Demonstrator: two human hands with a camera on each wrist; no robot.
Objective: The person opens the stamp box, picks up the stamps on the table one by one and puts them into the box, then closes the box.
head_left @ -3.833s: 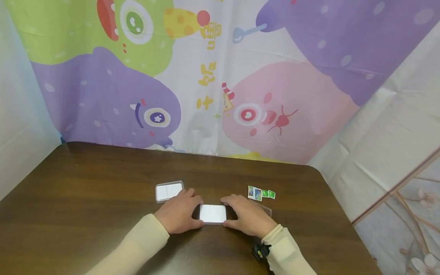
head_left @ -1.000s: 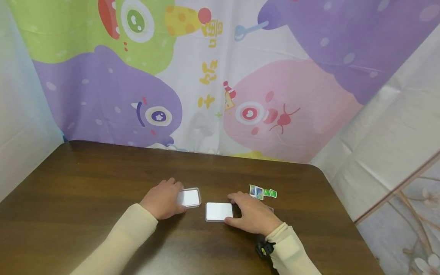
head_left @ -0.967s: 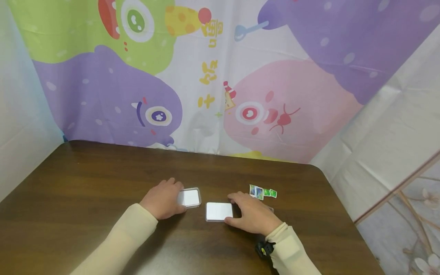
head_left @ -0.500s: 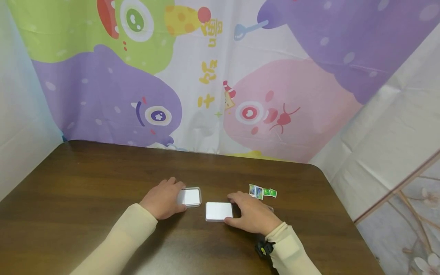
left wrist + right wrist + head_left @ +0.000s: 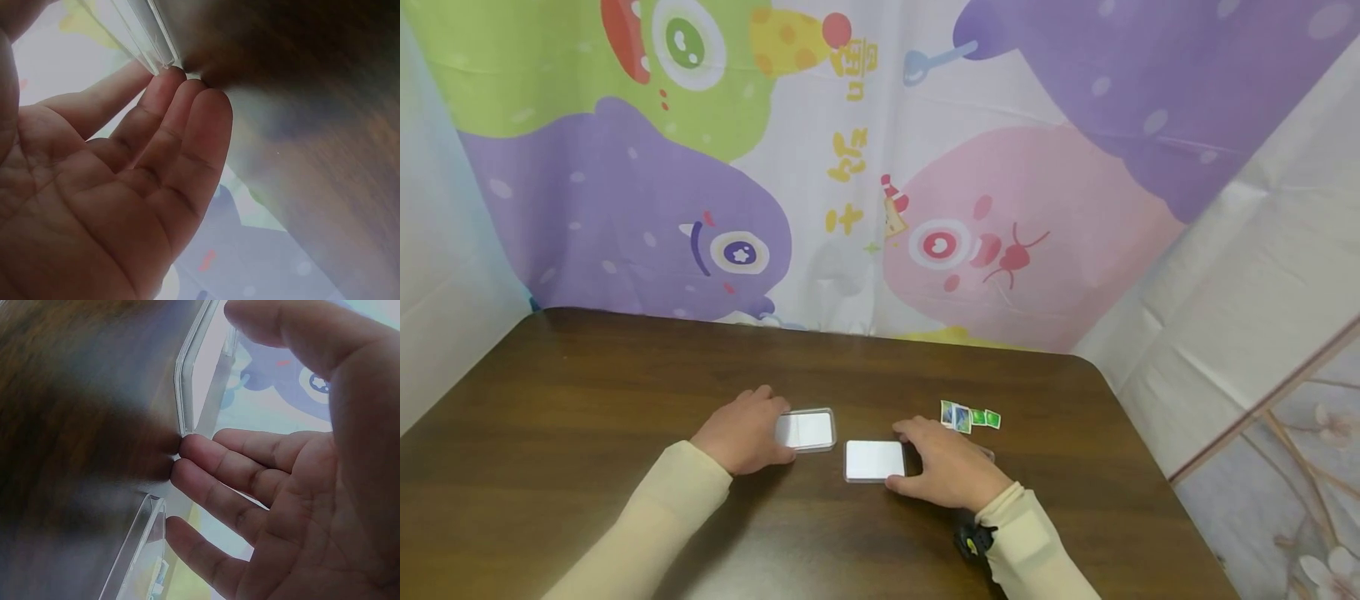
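A clear plastic case (image 5: 874, 461) with a white card inside lies flat at the table's middle. At its right end is my right hand (image 5: 955, 462), thumb by the near corner and index finger beyond the far corner. In the right wrist view the fingers (image 5: 206, 459) are nearly straight, one fingertip at the case's corner. Left of it lies a second clear case (image 5: 815, 429) with white cards. My left hand (image 5: 743, 432) straddles its left end, thumb at the near side. The left wrist view shows relaxed fingers (image 5: 200, 137) with tips right at the case's edge.
Several small picture cards (image 5: 957, 416), blue and green, lie beyond my right hand. Another clear case (image 5: 988, 454) shows partly behind that hand, mostly hidden. A cartoon curtain (image 5: 850, 275) hangs along the far edge of the brown table (image 5: 625, 367).
Since 3.8 s ago my left hand has left the middle case and the left case has come right, beside it. Lately the left hand has drawn slightly left; the right hand stays put.
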